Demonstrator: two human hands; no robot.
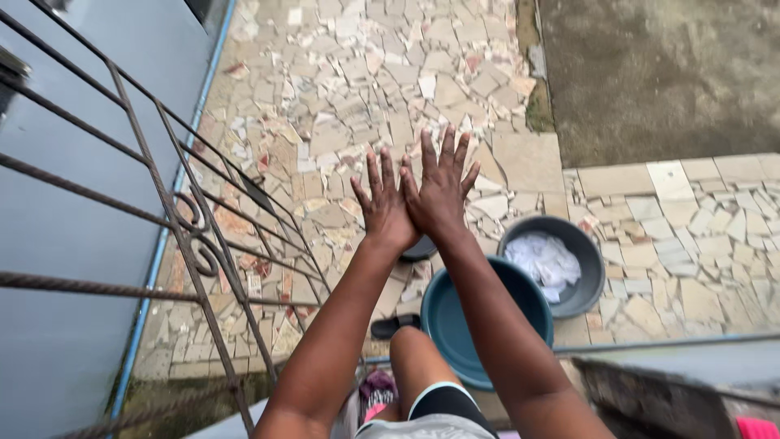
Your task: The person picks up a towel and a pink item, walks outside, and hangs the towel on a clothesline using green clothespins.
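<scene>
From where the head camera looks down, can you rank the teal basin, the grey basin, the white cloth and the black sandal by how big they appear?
1. Teal basin, though the right arm hides part and it sits nearer the camera.
2. Grey basin; possibly a similar real size.
3. White cloth, bundled inside the grey basin.
4. Black sandal, smallest.

No packages, labels, signs or screens show anywhere in this view.
</scene>
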